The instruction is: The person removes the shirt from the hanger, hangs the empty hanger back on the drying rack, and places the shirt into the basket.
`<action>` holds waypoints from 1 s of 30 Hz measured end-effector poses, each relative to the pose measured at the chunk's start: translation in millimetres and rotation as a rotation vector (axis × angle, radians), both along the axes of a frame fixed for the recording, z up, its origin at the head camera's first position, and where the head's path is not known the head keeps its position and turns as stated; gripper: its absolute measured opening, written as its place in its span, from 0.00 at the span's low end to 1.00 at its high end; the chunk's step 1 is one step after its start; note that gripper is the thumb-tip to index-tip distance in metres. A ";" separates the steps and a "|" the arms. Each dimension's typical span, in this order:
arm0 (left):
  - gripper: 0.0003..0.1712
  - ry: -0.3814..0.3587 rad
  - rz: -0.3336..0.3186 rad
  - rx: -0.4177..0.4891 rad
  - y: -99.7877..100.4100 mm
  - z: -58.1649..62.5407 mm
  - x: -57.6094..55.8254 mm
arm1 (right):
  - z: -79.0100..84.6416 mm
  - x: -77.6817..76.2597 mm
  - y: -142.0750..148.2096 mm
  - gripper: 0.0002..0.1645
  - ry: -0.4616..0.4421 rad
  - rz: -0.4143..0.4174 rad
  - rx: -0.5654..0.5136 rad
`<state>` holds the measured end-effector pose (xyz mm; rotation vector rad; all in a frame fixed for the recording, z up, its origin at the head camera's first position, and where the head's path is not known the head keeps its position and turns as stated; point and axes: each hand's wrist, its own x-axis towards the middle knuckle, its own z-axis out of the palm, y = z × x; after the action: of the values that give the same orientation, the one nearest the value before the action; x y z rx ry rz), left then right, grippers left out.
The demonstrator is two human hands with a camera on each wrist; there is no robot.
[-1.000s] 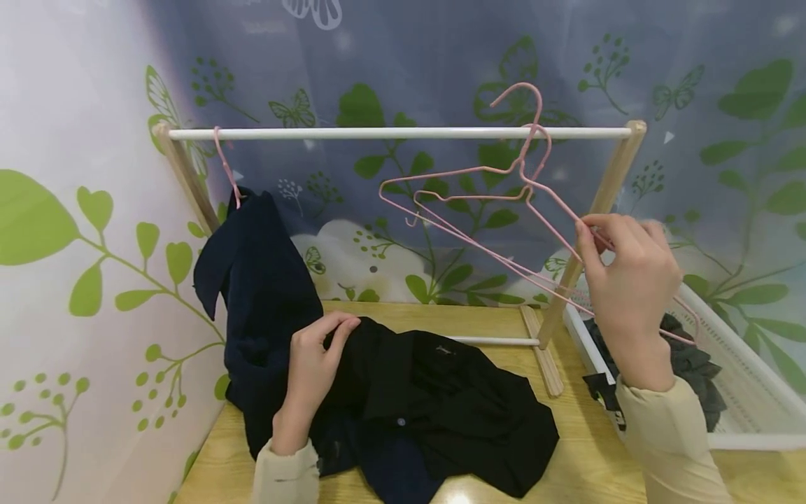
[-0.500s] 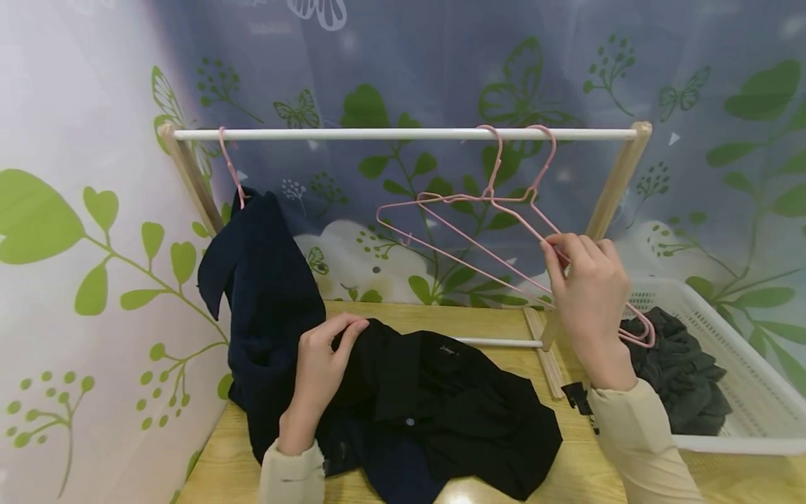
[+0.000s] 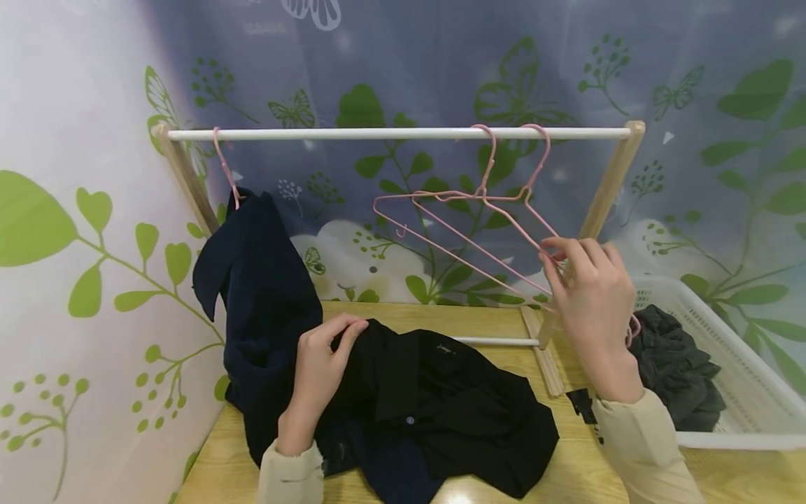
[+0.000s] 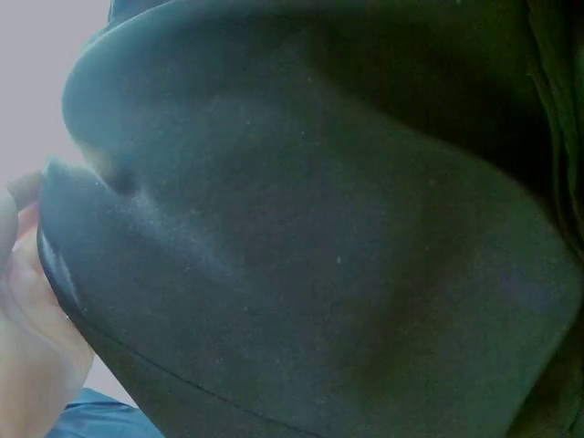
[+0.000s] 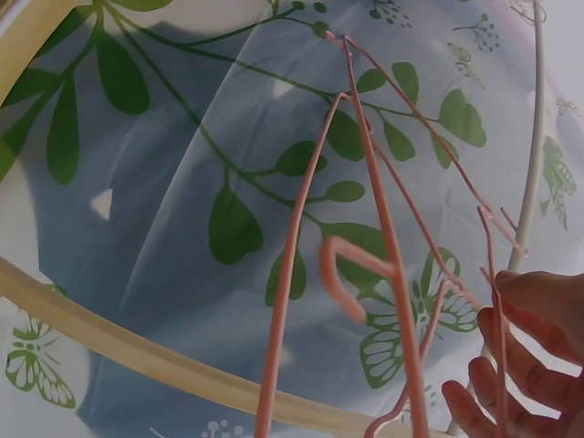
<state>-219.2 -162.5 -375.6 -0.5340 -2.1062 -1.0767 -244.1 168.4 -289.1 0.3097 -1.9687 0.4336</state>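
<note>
In the head view my right hand point(image 3: 592, 308) pinches the shoulder wire of a pink clothes hanger point(image 3: 493, 150), whose hook sits over the white rail. A second pink hanger point(image 3: 538, 170) hangs just to its right, bare as well. The right wrist view shows thumb and fingers at the hanger wire point(image 5: 499, 306). Lower left, my left hand point(image 3: 320, 378) pinches the edge of a black shirt point(image 3: 485, 399) with a small button and chest logo, spread on the table. That dark cloth point(image 4: 301, 237) fills most of the left wrist view.
A white rail point(image 3: 397, 134) on wooden posts point(image 3: 607, 189) spans the back. A navy garment point(image 3: 264, 273) hangs from a pink hanger point(image 3: 225, 164) at the left end. On the right, a white basket point(image 3: 749, 441) holds dark grey cloth point(image 3: 680, 367). A black tag point(image 3: 582, 404) lies beside it.
The pink hanger's hook has come down from above the rail onto it. My right hand has moved left with the hanger. My left hand stays nearly still on the black shirt.
</note>
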 end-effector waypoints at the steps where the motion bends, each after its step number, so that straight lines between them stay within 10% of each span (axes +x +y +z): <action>1: 0.07 0.002 0.005 -0.004 0.5 -0.1 0.0 | 0.2 2.0 -0.6 0.10 0.002 0.012 0.002; 18: 0.11 -0.051 0.079 -0.082 44.1 -14.4 -0.5 | -38.7 20.7 -29.0 0.13 0.082 0.348 0.142; 30: 0.12 -0.328 -0.053 -0.440 92.9 -53.5 1.4 | -128.2 10.0 -41.1 0.28 -0.456 0.422 0.411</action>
<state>-217.8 -69.6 -429.1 -0.6565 -2.6554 -0.7635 -234.0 127.3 -417.3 0.9703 -2.4404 0.3839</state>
